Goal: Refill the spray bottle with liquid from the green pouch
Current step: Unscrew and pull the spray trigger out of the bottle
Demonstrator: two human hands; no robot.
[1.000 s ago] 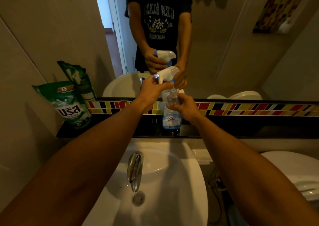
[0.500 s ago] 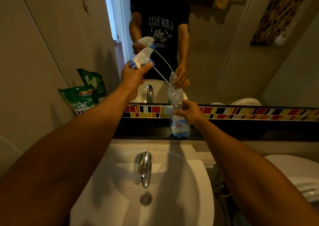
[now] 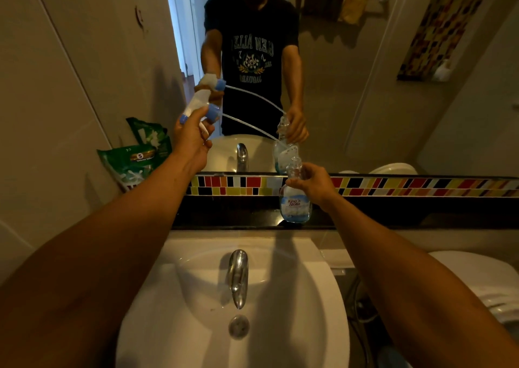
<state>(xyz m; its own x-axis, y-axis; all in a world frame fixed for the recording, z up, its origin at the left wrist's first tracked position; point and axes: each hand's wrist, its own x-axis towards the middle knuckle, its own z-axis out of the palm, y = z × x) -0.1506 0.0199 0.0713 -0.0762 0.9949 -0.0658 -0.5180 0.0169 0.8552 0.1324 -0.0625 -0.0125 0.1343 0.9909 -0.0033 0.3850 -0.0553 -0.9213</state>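
Observation:
A clear spray bottle [image 3: 295,204] with a blue-and-white label stands on the black ledge [image 3: 393,218], its neck uncapped. My right hand [image 3: 314,183] grips it around the neck. My left hand [image 3: 192,140] holds the white and blue spray head [image 3: 198,106] up and to the left; its thin dip tube [image 3: 247,127] trails right toward the bottle and is clear of the neck. The green pouch [image 3: 132,165] leans against the left wall on the ledge, partly hidden by my left forearm.
A white basin [image 3: 309,297] with a chrome tap [image 3: 238,275] lies below the ledge. A coloured tile strip [image 3: 393,186] and a mirror rise behind the ledge. A white toilet [image 3: 483,277] sits at the right.
My left hand has lifted the spray head further left and away, drawing the dip tube fully out of the bottle. My right hand has kept hold of the bottle's neck.

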